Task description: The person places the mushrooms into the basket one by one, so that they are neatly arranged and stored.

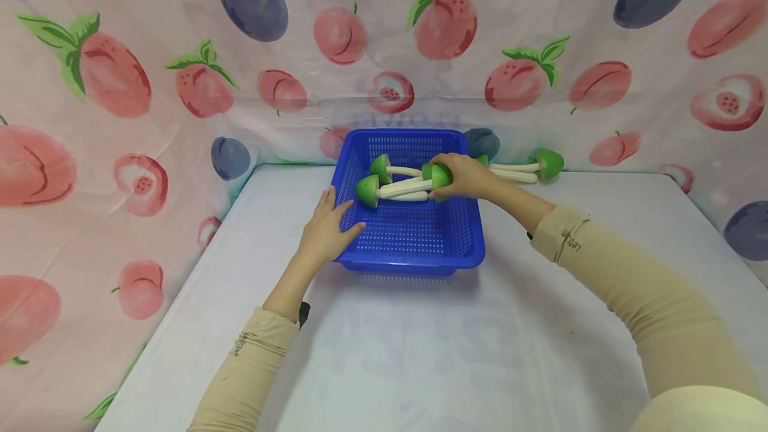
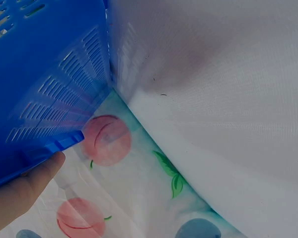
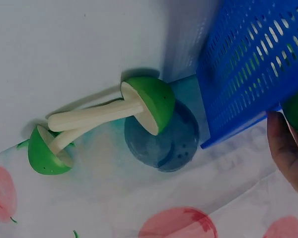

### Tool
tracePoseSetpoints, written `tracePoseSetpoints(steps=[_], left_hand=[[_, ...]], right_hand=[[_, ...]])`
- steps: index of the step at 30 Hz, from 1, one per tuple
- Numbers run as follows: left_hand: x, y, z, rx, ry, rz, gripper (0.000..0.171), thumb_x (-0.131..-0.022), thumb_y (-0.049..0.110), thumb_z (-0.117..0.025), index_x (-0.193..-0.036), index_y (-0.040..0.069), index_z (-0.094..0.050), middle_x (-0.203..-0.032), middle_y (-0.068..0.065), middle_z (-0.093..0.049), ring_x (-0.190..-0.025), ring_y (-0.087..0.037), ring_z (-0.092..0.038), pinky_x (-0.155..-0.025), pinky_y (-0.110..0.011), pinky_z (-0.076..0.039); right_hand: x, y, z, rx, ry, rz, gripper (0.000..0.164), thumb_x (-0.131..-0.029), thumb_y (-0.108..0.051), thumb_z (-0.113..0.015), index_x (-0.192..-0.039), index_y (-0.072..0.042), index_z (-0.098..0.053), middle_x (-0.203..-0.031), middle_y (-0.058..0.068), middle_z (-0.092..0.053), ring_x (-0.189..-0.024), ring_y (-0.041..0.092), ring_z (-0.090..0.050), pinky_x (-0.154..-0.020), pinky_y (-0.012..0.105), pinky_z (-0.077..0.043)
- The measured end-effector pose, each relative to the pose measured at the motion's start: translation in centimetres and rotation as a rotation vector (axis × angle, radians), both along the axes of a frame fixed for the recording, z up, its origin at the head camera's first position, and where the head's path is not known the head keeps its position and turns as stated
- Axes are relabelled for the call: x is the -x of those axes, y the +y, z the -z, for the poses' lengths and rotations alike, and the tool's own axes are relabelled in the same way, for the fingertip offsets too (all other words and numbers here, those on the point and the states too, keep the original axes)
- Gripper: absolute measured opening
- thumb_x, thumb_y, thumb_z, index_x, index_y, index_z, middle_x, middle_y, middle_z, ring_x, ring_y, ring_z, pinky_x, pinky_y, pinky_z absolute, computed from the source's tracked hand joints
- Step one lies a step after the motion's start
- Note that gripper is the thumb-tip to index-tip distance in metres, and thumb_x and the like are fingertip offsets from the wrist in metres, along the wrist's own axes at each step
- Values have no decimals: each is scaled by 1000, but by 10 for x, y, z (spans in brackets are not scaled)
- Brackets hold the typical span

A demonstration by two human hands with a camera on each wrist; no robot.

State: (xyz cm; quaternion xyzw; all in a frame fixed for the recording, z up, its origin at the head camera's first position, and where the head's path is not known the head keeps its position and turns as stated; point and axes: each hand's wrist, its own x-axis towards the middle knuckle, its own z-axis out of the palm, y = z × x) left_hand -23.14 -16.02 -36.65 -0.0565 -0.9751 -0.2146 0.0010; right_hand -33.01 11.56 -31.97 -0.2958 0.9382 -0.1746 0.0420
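Head: right grip (image 1: 466, 177) holds mushroom (image 1: 442, 177) (smooth, domed cap).

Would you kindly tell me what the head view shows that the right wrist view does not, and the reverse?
Only the head view shows the left hand, touching the basket, and both sleeves. Only the right wrist view shows both caps of the outer mushrooms uncovered; from the head, one is partly hidden. Both show the basket, those mushrooms and the right hand gripping another mushroom.
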Motion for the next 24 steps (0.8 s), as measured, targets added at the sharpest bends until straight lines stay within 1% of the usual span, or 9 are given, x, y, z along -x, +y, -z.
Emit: tracePoseSetpoints(steps=[4, 6, 10, 12, 15, 18, 20, 22, 24], left_hand=[[0, -1, 0, 5, 3, -4, 65, -92, 45, -53, -142, 7, -41, -157, -22, -8, -147, -34, -4, -108, -60, -28], [0, -1, 0, 9, 6, -5, 64, -92, 45, -53, -142, 7, -41, -157, -22, -9, -147, -34, -4, -108, -61, -28], [0, -2, 1, 11, 0, -9, 65, -92, 45, -53, -143, 7, -41, -157, -22, -8, -147, -34, -4, -107, -61, -28], [0, -2, 1, 7, -6, -11, 65, -92, 46, -52, -143, 7, -40, -157, -22, -8, -147, -34, -3, -108, -60, -28], [0, -3, 1, 3, -9, -14, 65, -92, 45, -53, -143, 7, -40, -157, -21, -8, -147, -33, -3, -109, -59, -27], [0, -3, 2, 4, -7, -11, 64, -92, 45, -53, -143, 7, -41, -157, -22, -8, -147, -33, -4, -109, -59, -27], [1, -2, 2, 3, -5, -10, 64, -92, 45, -53, -143, 7, -41, -157, -21, -8, -147, -33, -3, -109, -59, -27], [1, -2, 2, 2, -1, -6, 64, -92, 45, -53, -142, 7, -41, -157, -22, -8, -147, -33, -4, -110, -59, -26], [1, -1, 1, 4, -1, -3, 65, -92, 45, -53, -143, 7, -41, -157, -22, -8, -147, -33, -3, -111, -58, -26]], right_hand=[[2, -1, 7, -12, -15, -2, 72, -79, -30, -75, -133, 5, -45, -120, 23, -58, -96, 31, -56, -76, 40, -50], [3, -2, 11, -7, -20, -7, 72, -79, -30, -76, -133, 5, -45, -117, 22, -59, -94, 30, -56, -75, 40, -49], [6, -6, 19, 11, -27, -27, 70, -78, -29, -76, -132, 4, -47, -111, 20, -60, -91, 28, -55, -75, 39, -48], [7, -8, 22, 12, -24, -33, 69, -77, -29, -77, -131, 2, -48, -111, 19, -60, -91, 28, -55, -75, 40, -48], [9, -10, 27, 7, -16, -28, 69, -76, -29, -78, -130, 2, -49, -108, 18, -61, -89, 28, -56, -74, 40, -49], [11, -11, 31, -8, -10, -10, 68, -76, -29, -78, -129, 2, -50, -102, 17, -63, -83, 26, -56, -72, 39, -48], [12, -12, 34, -29, 7, 6, 67, -76, -30, -78, -128, 2, -51, -98, 17, -64, -81, 27, -57, -73, 40, -48], [14, -13, 37, -66, 26, 25, 67, -75, -33, -78, -127, 1, -53, -98, 17, -65, -83, 29, -58, -77, 43, -47], [15, -14, 41, -120, 57, 43, 68, -74, -37, -78, -126, -1, -54, -102, 17, -67, -90, 33, -60, -83, 47, -46]])
